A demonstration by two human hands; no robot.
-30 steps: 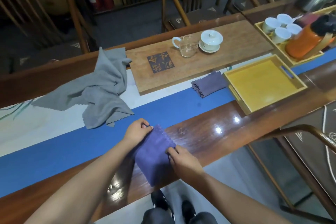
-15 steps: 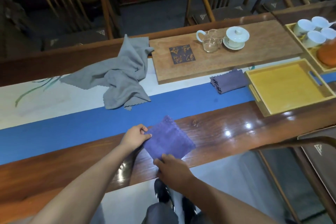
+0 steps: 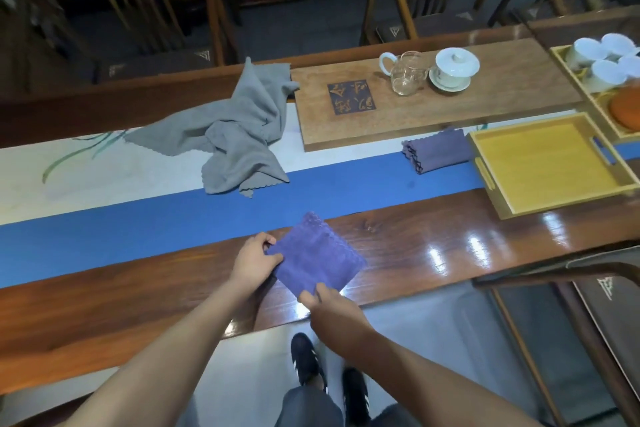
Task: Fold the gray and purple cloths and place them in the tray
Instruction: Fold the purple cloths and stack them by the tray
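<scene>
A folded purple cloth [image 3: 317, 255] lies as a small square on the glossy wooden table near its front edge. My left hand [image 3: 254, 258] pinches its left corner and my right hand [image 3: 329, 302] pinches its near corner. A crumpled gray cloth [image 3: 239, 135] lies unfolded further back on the left, over the white and blue runner. A second folded cloth [image 3: 438, 149], dull purple, rests beside the left rim of the yellow tray [image 3: 485, 175], which holds nothing, at the right.
A wooden tea board [image 3: 433, 104] behind carries a glass pitcher [image 3: 405, 73] and a lidded white cup [image 3: 453, 68]. Another tray [image 3: 568, 71] at far right holds white cups and an orange object. Chairs stand behind the table and a chair arm [image 3: 571, 270] at my right.
The cloth went from hanging over the table's front edge to lying as a compact square on the table. My right hand slid to its near corner. The view shifted left.
</scene>
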